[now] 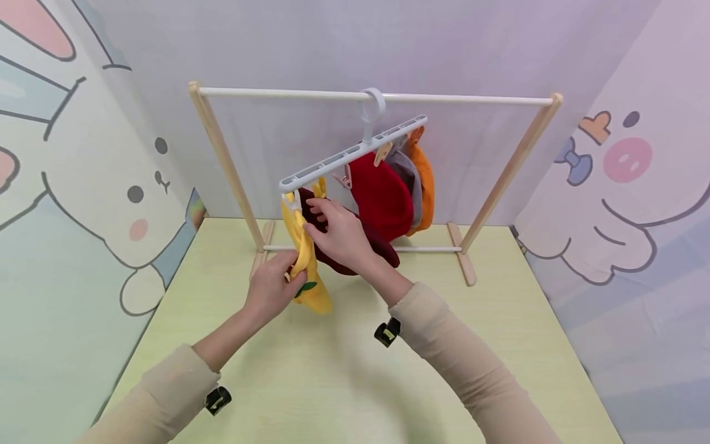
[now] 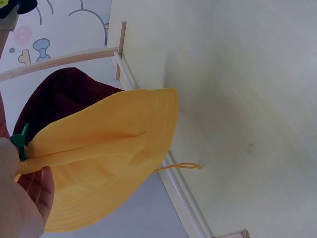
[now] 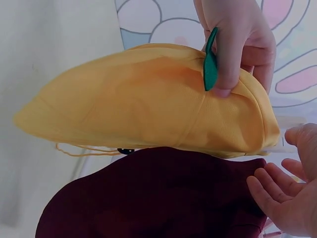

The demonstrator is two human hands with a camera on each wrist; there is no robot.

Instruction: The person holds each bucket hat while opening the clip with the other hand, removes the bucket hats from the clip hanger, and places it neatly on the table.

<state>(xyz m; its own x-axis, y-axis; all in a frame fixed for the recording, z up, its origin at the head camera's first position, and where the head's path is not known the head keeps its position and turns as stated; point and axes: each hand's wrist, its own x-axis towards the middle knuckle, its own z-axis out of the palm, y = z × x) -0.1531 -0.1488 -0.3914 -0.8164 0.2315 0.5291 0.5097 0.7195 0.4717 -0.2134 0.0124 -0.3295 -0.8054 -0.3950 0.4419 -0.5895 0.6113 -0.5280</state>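
A yellow hat (image 1: pixel 317 300) with a green leaf tag hangs from the left end of a white clip hanger (image 1: pixel 355 151). My left hand (image 1: pixel 272 287) grips its lower part, thumb by the leaf (image 3: pixel 210 64). Right behind it hangs a dark maroon hat (image 1: pixel 385 251). My right hand (image 1: pixel 338 237) rests with straight fingers on the maroon hat's top, just below the clips. In the left wrist view the yellow hat (image 2: pixel 109 168) fills the middle, with the maroon hat (image 2: pixel 59 99) behind. The right wrist view shows the yellow hat (image 3: pixel 138 99) above the maroon hat (image 3: pixel 158 198), with my right fingers (image 3: pixel 277 191) spread at its edge.
The hanger hooks over the white rod (image 1: pixel 277 92) of a wooden rack standing at the back of a pale green table (image 1: pixel 444 357). A red hat (image 1: pixel 379 194), a grey hat (image 1: pixel 407 172) and an orange hat (image 1: pixel 426 179) hang further right. Cartoon-printed walls close in on the sides.
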